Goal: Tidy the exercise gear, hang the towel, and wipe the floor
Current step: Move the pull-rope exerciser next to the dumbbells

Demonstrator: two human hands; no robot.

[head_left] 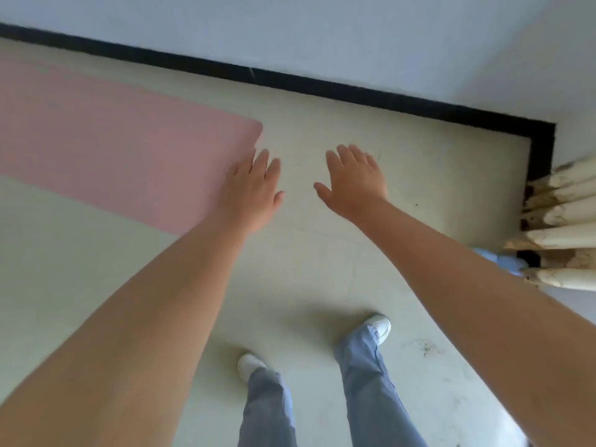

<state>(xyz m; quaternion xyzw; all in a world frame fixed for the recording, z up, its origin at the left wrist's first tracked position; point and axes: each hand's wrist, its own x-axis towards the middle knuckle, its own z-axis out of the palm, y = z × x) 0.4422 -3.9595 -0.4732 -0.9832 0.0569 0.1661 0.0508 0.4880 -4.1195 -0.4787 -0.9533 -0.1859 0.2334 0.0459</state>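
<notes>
A pink exercise mat (113, 146) lies flat on the pale floor (322, 253), stretching from the left edge to a rounded end near the middle. My left hand (251, 188) hovers over that near end, palm down, fingers apart, holding nothing. My right hand (354, 182) is stretched out to the right of the mat over bare floor, also open and empty. A bit of light blue cloth (503, 261) shows on the floor behind my right forearm; most of it is hidden.
A white wall with a black skirting board (322, 85) runs along the far side and turns a corner at the right. A white radiator (564, 221) with rusty ends stands at the right edge. My legs and white shoes (380, 327) are below.
</notes>
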